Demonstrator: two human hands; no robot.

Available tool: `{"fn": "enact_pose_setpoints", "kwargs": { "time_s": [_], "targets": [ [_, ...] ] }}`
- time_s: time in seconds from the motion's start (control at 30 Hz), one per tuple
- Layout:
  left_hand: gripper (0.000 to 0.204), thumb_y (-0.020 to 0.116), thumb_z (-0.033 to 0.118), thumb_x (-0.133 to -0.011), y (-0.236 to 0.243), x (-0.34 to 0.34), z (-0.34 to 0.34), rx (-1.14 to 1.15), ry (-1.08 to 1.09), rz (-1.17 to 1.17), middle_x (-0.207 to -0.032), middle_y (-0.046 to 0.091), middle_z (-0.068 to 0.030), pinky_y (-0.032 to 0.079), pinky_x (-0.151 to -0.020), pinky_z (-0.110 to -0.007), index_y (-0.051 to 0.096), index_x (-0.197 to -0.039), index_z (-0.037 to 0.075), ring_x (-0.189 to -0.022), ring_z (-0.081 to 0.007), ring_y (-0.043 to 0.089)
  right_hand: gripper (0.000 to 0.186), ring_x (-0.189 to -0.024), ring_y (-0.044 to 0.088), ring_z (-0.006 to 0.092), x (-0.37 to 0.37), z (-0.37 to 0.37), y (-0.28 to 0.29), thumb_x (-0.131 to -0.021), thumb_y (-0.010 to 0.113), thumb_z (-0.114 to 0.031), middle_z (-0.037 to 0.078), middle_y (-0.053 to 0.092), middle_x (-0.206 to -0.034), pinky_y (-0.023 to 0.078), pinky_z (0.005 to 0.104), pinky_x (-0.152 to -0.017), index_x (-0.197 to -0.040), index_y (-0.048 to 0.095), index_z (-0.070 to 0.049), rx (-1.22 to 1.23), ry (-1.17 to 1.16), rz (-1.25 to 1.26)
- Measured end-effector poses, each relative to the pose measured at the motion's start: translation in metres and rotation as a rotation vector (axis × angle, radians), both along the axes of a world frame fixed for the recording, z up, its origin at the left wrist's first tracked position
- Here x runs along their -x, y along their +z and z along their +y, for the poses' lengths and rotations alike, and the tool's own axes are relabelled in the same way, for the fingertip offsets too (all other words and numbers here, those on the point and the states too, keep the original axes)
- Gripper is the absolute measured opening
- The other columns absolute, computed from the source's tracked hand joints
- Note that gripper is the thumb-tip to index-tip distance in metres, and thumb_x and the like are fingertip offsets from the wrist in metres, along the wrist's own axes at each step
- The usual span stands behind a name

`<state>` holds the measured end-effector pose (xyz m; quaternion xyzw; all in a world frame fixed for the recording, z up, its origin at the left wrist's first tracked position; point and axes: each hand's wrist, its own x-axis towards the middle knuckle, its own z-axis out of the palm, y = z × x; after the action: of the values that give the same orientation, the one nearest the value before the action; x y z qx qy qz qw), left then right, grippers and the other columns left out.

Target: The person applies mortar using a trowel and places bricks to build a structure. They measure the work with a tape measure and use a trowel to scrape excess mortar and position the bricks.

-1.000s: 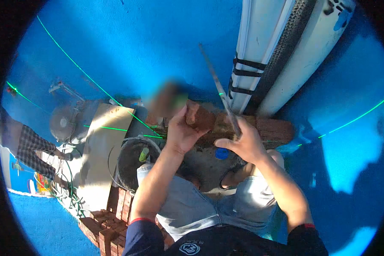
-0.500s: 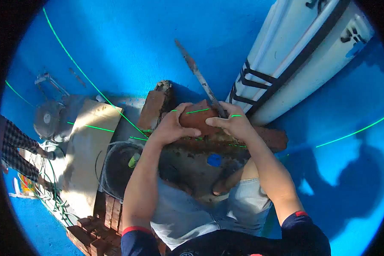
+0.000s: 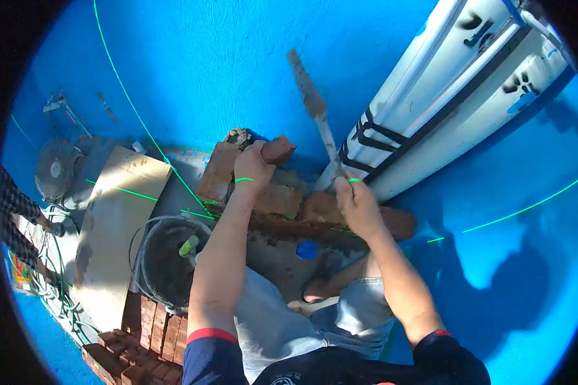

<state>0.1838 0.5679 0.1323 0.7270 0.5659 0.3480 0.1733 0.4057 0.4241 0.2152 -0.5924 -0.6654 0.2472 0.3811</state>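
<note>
The left hand (image 3: 253, 168) clasped 1 brick piece (image 3: 279, 151), its long axis roughly left to right, over the left part of the low brick course (image 3: 278, 201), while the right hand (image 3: 359, 206), well to its right, gripped a trowel (image 3: 313, 102) pointing far and slightly left.

Up and right of both grips we see pale pipes (image 3: 481, 109); well left of them, a tan board (image 3: 119, 224), a round fan-like object (image 3: 56, 168) and someone's checked trousers (image 3: 23, 203); below them, a blue disc (image 3: 307, 249).
</note>
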Motion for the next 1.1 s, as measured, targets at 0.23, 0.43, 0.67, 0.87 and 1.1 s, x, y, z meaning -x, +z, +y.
{"fn": "enact_pose_setpoints", "kwargs": {
  "time_s": [0.23,0.43,0.67,0.87,1.1],
  "targets": [
    [0.032,0.066,0.004,-0.07,-0.01,-0.016,0.009,-0.106,0.064,0.085,-0.098,0.063,-0.0178,0.051,-0.072,-0.052,0.06,-0.101,0.005,-0.089,-0.041,0.063,0.041,-0.082,0.06,0.0473,0.008,-0.003,-0.028,-0.103,0.042,-0.036,0.028,0.062,-0.086,0.046,0.0485,-0.071,-0.105,0.061,0.001,0.191,-0.06,-0.153],
    [0.039,0.064,0.001,-0.07,-0.008,-0.03,0.012,-0.038,0.075,0.092,-0.1,0.064,-0.0181,0.053,-0.074,-0.05,0.061,-0.109,0.004,-0.089,-0.0399,0.064,0.035,-0.051,0.039,0.0049,0.012,-0.031,0.09,-0.103,0.048,-0.032,-0.001,0.047,-0.064,0.034,0.022,-0.049,-0.094,0.057,0.0,-0.152,0.013,0.262],
    [0.023,0.064,0.002,-0.073,-0.004,-0.026,0.011,-0.098,0.091,0.068,-0.098,0.064,-0.0176,0.052,-0.073,-0.05,0.059,-0.095,0.006,-0.09,-0.0384,0.063,0.037,-0.068,0.058,0.0442,0.016,-0.009,0.006,-0.1,0.045,-0.031,0.025,0.061,-0.074,0.045,0.0496,-0.061,-0.09,0.057,0.002,-0.315,-0.08,-0.262],
    [0.022,0.068,0.008,-0.07,0.004,-0.003,0.013,-0.057,0.122,-0.028,-0.086,0.064,-0.0164,0.05,-0.073,-0.052,0.056,-0.089,0.006,-0.087,-0.0395,0.063,0.042,-0.082,0.061,0.0473,-0.025,-0.04,-0.088,-0.103,0.041,-0.032,0.028,0.064,-0.085,0.049,0.054,-0.074,-0.096,0.062,0.004,0.342,-0.233,-0.431],
    [0.061,0.085,0.017,-0.062,0.025,0.009,0.005,0.318,0.047,-0.596,-0.107,0.067,-0.0129,0.053,-0.084,-0.043,0.058,-0.116,0.003,-0.098,-0.0294,0.066,0.037,-0.078,0.061,0.0474,-0.03,-0.052,-0.052,-0.103,0.043,-0.033,0.026,0.063,-0.079,0.048,0.0521,-0.068,-0.096,0.062,-0.001,0.108,-0.227,-0.218]
  ]
}}
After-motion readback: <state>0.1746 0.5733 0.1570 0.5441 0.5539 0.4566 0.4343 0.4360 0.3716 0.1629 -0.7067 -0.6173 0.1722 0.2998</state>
